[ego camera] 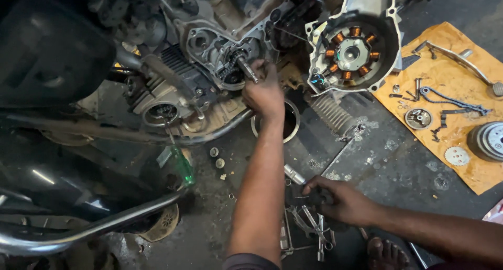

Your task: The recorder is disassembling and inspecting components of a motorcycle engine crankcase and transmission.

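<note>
Left hand (264,92), frame centre: fingers closed on the engine shaft (246,68), steadying it. Right hand (335,199), lower right: clamped on a dark tool among sockets (306,228) on the floor. Removed parts parked on orange sheet (456,50), right.

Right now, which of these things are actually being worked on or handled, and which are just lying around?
In hand:
left hand on the engine shaft in the open crankcase
right hand on the tools on the floor

Lying about:
stator cover
green-handled screwdriver
chain, sprocket and kick lever on the orange sheet
</note>
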